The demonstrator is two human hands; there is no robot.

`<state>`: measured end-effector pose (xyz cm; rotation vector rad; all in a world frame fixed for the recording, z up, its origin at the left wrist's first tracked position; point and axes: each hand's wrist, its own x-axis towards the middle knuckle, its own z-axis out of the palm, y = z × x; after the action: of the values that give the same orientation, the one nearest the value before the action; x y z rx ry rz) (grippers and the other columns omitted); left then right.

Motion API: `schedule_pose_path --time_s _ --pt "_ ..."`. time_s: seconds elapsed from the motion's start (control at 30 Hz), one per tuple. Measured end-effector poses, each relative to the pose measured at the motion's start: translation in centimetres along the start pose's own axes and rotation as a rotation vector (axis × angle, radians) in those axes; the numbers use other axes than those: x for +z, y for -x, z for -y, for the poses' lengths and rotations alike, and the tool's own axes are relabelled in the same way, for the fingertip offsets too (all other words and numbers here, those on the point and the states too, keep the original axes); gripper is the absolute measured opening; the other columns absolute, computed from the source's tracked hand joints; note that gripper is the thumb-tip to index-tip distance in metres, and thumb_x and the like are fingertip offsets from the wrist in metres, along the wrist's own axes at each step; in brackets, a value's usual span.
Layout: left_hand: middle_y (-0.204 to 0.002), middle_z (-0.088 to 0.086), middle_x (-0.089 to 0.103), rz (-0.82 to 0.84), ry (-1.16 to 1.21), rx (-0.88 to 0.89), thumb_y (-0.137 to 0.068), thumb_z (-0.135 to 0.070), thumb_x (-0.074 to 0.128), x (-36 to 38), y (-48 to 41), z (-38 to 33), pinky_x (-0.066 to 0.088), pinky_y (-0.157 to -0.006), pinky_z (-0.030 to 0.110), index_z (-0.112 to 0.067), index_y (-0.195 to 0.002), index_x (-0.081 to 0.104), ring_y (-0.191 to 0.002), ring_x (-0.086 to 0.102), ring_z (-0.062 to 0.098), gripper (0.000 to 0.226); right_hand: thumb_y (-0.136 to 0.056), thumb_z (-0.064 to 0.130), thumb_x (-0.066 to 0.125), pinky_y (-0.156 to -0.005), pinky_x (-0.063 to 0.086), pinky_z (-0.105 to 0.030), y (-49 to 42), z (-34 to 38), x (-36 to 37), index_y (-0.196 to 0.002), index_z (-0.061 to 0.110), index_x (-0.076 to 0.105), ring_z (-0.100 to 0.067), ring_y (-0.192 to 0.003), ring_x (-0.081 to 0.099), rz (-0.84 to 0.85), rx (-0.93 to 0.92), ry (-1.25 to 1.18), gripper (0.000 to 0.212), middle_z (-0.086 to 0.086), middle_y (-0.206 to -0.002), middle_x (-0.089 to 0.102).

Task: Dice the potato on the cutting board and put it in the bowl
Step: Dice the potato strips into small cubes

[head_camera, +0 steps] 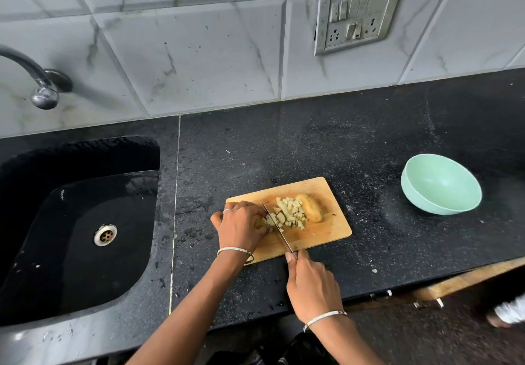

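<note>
Observed, head view. We note a rectangular wooden board [326, 231] with rounded corners and a pale grain, lying flat on a black speckled stone counter [355, 143]. The counter looks matt and carries scattered light flecks.

Left hand [241, 227]: fingers curled down over a potato piece [260, 224] at the board's left part. Most of that piece is hidden under the fingers; only a yellowish sliver shows. There is a thin ring on one finger and a silver bangle [235, 250] at the wrist.

Right hand [312, 285]: wrapped round the handle of a knife [277, 229], with the thumb lying along the top near the blade. The handle itself is covered. The blade is narrow, bright metal, and slants from the board's near edge up to the left fingertips. It sits just beside them and between the hand and the dice [289, 212].

The dice are small, pale and irregular cubes, heaped in a loose pile mid-board. Touching the pile on its right is a potato half [312, 208], oblong and uncut, with its smooth tan skin upward.

The bowl [441, 184] is round, mint green and smooth, with a matt sheen. It stands on the counter well apart from the board, to its right.

At left there is a black moulded sink [71, 236] with a round metal drain [105, 234], and a curved chrome tap [42, 86] above it. The wall has glossy white marbled tiles [199, 52] and a steel socket plate [358, 15].
</note>
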<state>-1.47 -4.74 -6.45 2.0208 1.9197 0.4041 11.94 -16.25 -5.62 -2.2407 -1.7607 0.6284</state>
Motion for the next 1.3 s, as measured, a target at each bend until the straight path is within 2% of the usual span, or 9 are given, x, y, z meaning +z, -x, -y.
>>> schedule_pose_path --time_s 0.27,0.43,0.87,0.93,1.0,1.07,1.13,1.2,1.3 --pt "-0.112 -0.02 0.064 0.019 -0.023 -0.013 -0.062 -0.057 0.08 -0.2 -0.3 0.0 0.019 -0.08 0.036 -0.043 -0.099 0.07 -0.114 0.043 0.014 0.04 -0.104 0.045 0.02 -0.062 0.044 -0.037 -0.3 0.1 0.4 -0.104 0.021 0.047 -0.026 -0.087 0.068 -0.032 0.003 0.026 0.036 -0.003 -0.091 0.07" --pt "-0.11 -0.02 0.065 0.02 -0.011 -0.017 -0.06 -0.056 0.081 -0.3 -0.5 -0.2 0.022 -0.083 0.037 -0.042 -0.095 0.071 -0.114 0.044 0.014 0.039 -0.104 0.044 0.02 -0.062 0.042 -0.037 -0.4 0.3 0.7 -0.106 0.021 0.047 -0.028 -0.09 0.068 -0.022 0.011 0.023 0.035 -0.004 -0.094 0.07" --pt "-0.105 -0.019 0.067 -0.006 0.041 -0.017 -0.063 -0.049 0.082 -0.2 -0.4 -0.3 0.024 -0.084 0.038 -0.042 -0.093 0.072 -0.109 0.046 0.014 0.032 -0.105 0.038 0.028 -0.068 0.044 -0.037 -1.7 1.7 0.5 -0.112 0.013 0.053 -0.033 -0.103 0.065 0.117 0.097 0.081 0.036 -0.01 -0.108 0.066" --pt "-0.106 -0.019 0.066 -0.006 0.03 -0.02 -0.064 -0.05 0.081 -0.2 -0.4 -0.3 0.025 -0.084 0.038 -0.042 -0.094 0.072 -0.11 0.047 0.014 0.033 -0.104 0.041 0.028 -0.069 0.04 -0.035 -2.3 1.2 0.0 -0.106 0.013 0.056 -0.035 -0.1 0.063 0.176 0.124 -0.001 0.04 -0.011 -0.106 0.065" --pt "-0.107 -0.019 0.066 -0.013 0.01 -0.023 -0.067 -0.047 0.079 -0.2 -0.3 -0.5 0.024 -0.083 0.037 -0.042 -0.096 0.071 -0.11 0.047 0.015 0.031 -0.103 0.046 0.029 -0.068 0.04 -0.034 -3.2 0.2 -0.6 -0.094 0.014 0.056 -0.033 -0.085 0.061 0.26 0.164 -0.144 0.043 -0.013 -0.096 0.063" --pt "-0.106 -0.018 0.066 -0.011 0.011 -0.026 -0.069 -0.044 0.076 -0.1 -0.2 -0.6 0.029 -0.086 0.039 -0.043 -0.098 0.071 -0.109 0.047 0.016 0.03 -0.101 0.051 0.033 -0.054 0.039 -0.03 -3.7 -1.0 -1.1 -0.079 0.014 0.053 -0.023 -0.057 0.051 0.314 0.218 -0.364 0.047 -0.01 -0.075 0.058" --pt "-0.104 -0.017 0.066 -0.001 0.017 -0.022 -0.069 -0.043 0.074 0.1 -0.3 -0.5 0.034 -0.089 0.042 -0.044 -0.099 0.071 -0.108 0.048 0.017 0.03 -0.1 0.05 0.038 -0.039 0.029 -0.022 -3.6 -1.8 -1.3 -0.071 0.012 0.053 -0.014 -0.04 0.04 0.337 0.284 -0.546 0.05 -0.004 -0.059 0.051" --pt "-0.103 -0.019 0.065 0.004 0.023 -0.018 -0.069 -0.044 0.075 0.1 -0.3 -0.5 0.034 -0.089 0.044 -0.047 -0.099 0.07 -0.107 0.048 0.016 0.03 -0.1 0.05 0.038 -0.042 0.028 -0.024 -3.2 -2.2 -1.2 -0.068 0.015 0.054 -0.013 -0.042 0.042 0.293 0.251 -0.523 0.051 0.001 -0.056 0.051" --pt "-0.103 -0.019 0.064 -0.009 0.037 -0.01 -0.068 -0.045 0.078 0.1 -0.2 -0.5 0.034 -0.089 0.044 -0.05 -0.099 0.068 -0.106 0.049 0.015 0.033 -0.101 0.051 0.032 -0.059 0.04 -0.033 -2.8 -2.0 -1.0 -0.075 0.017 0.058 -0.023 -0.065 0.058 0.192 0.145 -0.353 0.05 0.0 -0.066 0.06"
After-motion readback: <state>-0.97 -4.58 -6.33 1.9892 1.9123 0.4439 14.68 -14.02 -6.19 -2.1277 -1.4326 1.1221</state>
